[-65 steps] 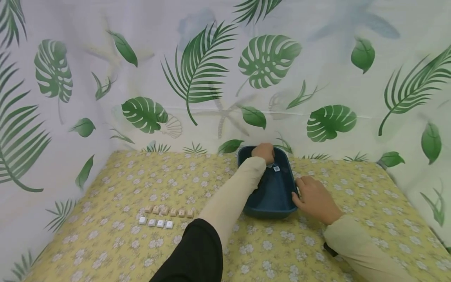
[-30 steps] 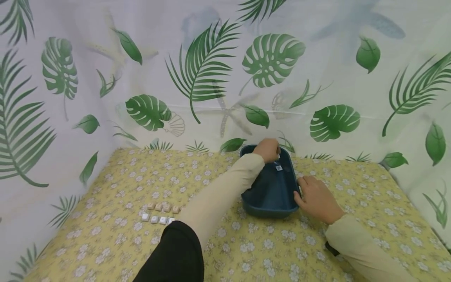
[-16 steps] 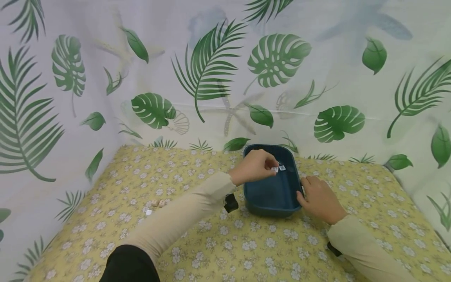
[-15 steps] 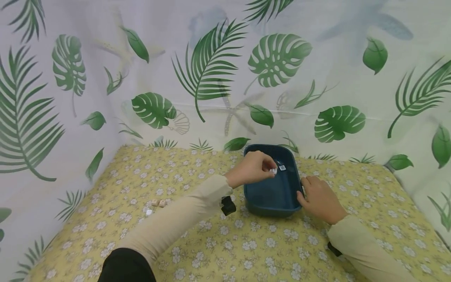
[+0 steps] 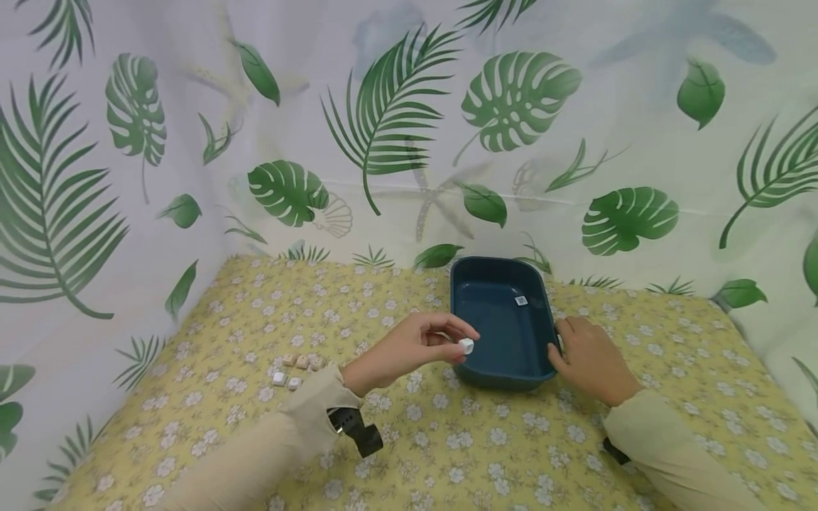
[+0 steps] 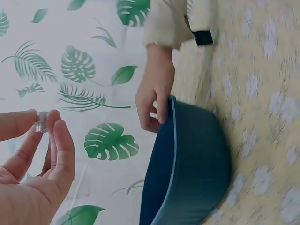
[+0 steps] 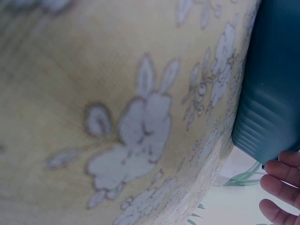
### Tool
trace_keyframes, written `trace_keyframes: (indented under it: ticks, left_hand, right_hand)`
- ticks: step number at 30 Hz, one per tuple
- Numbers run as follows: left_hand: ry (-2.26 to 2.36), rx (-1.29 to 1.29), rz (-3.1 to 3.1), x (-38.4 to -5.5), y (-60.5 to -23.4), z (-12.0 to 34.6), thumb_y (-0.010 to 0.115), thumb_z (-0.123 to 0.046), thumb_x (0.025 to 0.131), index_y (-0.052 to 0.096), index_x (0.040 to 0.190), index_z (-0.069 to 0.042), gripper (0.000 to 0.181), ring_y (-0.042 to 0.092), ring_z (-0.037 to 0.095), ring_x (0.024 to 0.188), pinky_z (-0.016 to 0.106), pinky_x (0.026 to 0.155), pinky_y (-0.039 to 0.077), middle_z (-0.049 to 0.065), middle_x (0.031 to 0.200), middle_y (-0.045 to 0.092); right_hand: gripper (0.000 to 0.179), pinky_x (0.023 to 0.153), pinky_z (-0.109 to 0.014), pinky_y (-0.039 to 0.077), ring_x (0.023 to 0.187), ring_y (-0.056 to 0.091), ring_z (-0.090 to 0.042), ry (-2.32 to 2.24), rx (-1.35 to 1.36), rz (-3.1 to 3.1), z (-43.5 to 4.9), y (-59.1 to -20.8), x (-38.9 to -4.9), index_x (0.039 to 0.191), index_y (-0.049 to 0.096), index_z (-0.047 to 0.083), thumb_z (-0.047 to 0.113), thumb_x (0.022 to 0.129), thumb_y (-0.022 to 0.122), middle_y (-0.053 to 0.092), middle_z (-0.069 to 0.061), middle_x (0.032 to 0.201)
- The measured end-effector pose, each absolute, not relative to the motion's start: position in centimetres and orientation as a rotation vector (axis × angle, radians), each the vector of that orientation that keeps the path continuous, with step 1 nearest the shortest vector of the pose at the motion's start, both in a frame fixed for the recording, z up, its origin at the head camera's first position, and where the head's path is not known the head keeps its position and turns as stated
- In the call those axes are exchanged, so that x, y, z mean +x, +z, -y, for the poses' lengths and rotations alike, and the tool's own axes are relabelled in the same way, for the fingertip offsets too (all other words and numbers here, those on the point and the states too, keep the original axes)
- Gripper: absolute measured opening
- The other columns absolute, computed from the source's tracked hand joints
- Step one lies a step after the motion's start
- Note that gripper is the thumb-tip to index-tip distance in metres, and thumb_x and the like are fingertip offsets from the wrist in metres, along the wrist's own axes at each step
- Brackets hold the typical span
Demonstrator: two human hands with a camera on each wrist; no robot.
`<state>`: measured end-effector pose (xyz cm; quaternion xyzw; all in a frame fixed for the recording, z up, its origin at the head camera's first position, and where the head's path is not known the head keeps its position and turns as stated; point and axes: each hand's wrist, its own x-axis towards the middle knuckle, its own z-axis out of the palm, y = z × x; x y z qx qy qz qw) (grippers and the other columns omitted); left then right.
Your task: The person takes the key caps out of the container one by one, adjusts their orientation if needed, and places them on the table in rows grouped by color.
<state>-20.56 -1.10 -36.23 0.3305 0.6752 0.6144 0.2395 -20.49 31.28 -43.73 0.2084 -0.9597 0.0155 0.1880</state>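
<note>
My left hand [image 5: 409,349] pinches a small white keycap [image 5: 466,346] between thumb and fingertips, raised beside the near left side of the blue plastic bin [image 5: 508,383]. In the left wrist view, the keycap [image 6: 41,123] sits between the fingertips of that hand [image 6: 40,176], apart from the bin. At the bin's right side, my right hand [image 5: 591,362] holds the rim, as the left wrist view also shows. Several tan keycaps [image 5: 302,362] lie in a row on the left of the table, with white keycaps [image 5: 279,379] in front; my left sleeve hides part of both rows.
A small white square label [image 5: 521,301] with a dark pattern shows inside the bin. The table wears a yellow flowered cloth [image 5: 447,440]. Behind it hangs a white curtain [image 5: 396,234] with green leaves. A black strap [image 5: 358,429] circles my left wrist.
My left hand has come up out of the bin, toward me and to the left, bringing the white keycap with it. My right hand has stayed on the bin's rim.
</note>
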Motion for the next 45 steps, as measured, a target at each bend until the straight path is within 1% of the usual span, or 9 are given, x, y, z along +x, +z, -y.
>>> trace_keyframes:
  ticks: [3, 6, 13, 19, 23, 26, 33, 38, 45]
  left_hand:
    - [1.728, 0.844, -1.743, -20.2, -36.6, 1.8, 0.055, -0.009, 0.095, 0.056, 0.121, 0.003, 0.029, 0.065, 0.014, 0.089, 0.033, 0.087, 0.054, 0.014, 0.113, 0.057]
    - [1.745, 0.818, -1.713, -20.1, -37.1, 2.5, 0.055, -0.010, 0.095, 0.054, 0.122, 0.004, 0.031, 0.064, 0.009, 0.088, 0.034, 0.089, 0.053, 0.010, 0.112, 0.057]
    - [1.763, 0.745, -1.728, -20.3, -38.1, 3.7, 0.057, -0.009, 0.094, 0.054, 0.120, 0.005, 0.030, 0.065, 0.013, 0.091, 0.036, 0.090, 0.053, 0.012, 0.117, 0.054]
    - [1.754, 0.708, -1.742, -20.0, -38.6, 4.4, 0.059, -0.003, 0.091, 0.051, 0.115, 0.008, 0.027, 0.066, 0.013, 0.091, 0.038, 0.092, 0.052, 0.013, 0.114, 0.052]
    - [1.718, 0.690, -1.794, -19.8, -38.9, 4.9, 0.060, -0.002, 0.090, 0.052, 0.114, 0.006, 0.026, 0.066, 0.019, 0.095, 0.036, 0.091, 0.052, 0.018, 0.120, 0.052]
    - [1.675, 0.706, -1.868, -19.5, -39.1, 5.3, 0.060, -0.005, 0.090, 0.056, 0.118, 0.003, 0.029, 0.064, 0.019, 0.095, 0.039, 0.090, 0.052, 0.021, 0.125, 0.053]
    - [1.620, 0.699, -1.993, -19.3, -40.2, 6.3, 0.063, -0.009, 0.090, 0.063, 0.117, -0.002, 0.029, 0.059, 0.014, 0.090, 0.050, 0.088, 0.050, 0.015, 0.123, 0.058]
    - [1.597, 0.650, -2.067, -19.2, -40.8, 7.2, 0.063, -0.011, 0.090, 0.062, 0.114, -0.001, 0.026, 0.061, 0.013, 0.090, 0.048, 0.088, 0.051, 0.015, 0.121, 0.058]
    - [1.577, 0.635, -2.142, -19.0, -41.3, 8.2, 0.066, -0.012, 0.088, 0.060, 0.105, -0.005, 0.019, 0.063, 0.015, 0.088, 0.044, 0.083, 0.053, 0.013, 0.116, 0.058]
  right_hand:
    - [0.024, 0.059, -0.042, 0.045, 0.066, 0.052, -0.024, 0.046, 0.581, 2.704, -31.3, -43.8, -20.5, 0.092, 0.056, -0.005, 0.017, 0.086, 0.060, 0.056, -0.015, 0.079]
    - [0.025, 0.060, -0.043, 0.046, 0.068, 0.053, -0.026, 0.051, 0.576, 2.707, -31.3, -43.9, -20.5, 0.094, 0.056, -0.005, 0.018, 0.086, 0.060, 0.057, -0.017, 0.081]
    - [0.027, 0.063, -0.045, 0.048, 0.072, 0.056, -0.029, 0.050, 0.567, 2.716, -31.2, -44.0, -20.4, 0.096, 0.057, -0.007, 0.018, 0.086, 0.059, 0.058, -0.019, 0.084]
    - [0.028, 0.063, -0.045, 0.048, 0.072, 0.056, -0.029, 0.047, 0.577, 2.706, -31.1, -43.9, -20.3, 0.097, 0.057, -0.008, 0.018, 0.086, 0.060, 0.058, -0.019, 0.083]
    - [0.026, 0.061, -0.044, 0.047, 0.069, 0.054, -0.028, 0.054, 0.579, 2.709, -31.0, -43.6, -20.2, 0.095, 0.056, -0.007, 0.017, 0.085, 0.060, 0.057, -0.018, 0.081]
    - [0.025, 0.059, -0.043, 0.046, 0.068, 0.053, -0.027, 0.052, 0.578, 2.716, -30.9, -43.5, -20.2, 0.093, 0.056, -0.007, 0.017, 0.085, 0.061, 0.056, -0.017, 0.079]
    - [0.027, 0.062, -0.045, 0.047, 0.071, 0.055, -0.029, 0.065, 0.570, 2.724, -30.8, -43.6, -20.2, 0.096, 0.056, -0.008, 0.017, 0.086, 0.060, 0.058, -0.019, 0.082]
    - [0.027, 0.062, -0.045, 0.047, 0.071, 0.055, -0.029, 0.062, 0.569, 2.726, -30.8, -43.6, -20.2, 0.096, 0.056, -0.007, 0.017, 0.086, 0.060, 0.058, -0.019, 0.083]
    - [0.027, 0.063, -0.046, 0.048, 0.072, 0.056, -0.030, 0.059, 0.563, 2.733, -30.8, -43.6, -20.3, 0.097, 0.056, -0.008, 0.018, 0.087, 0.059, 0.058, -0.020, 0.084]
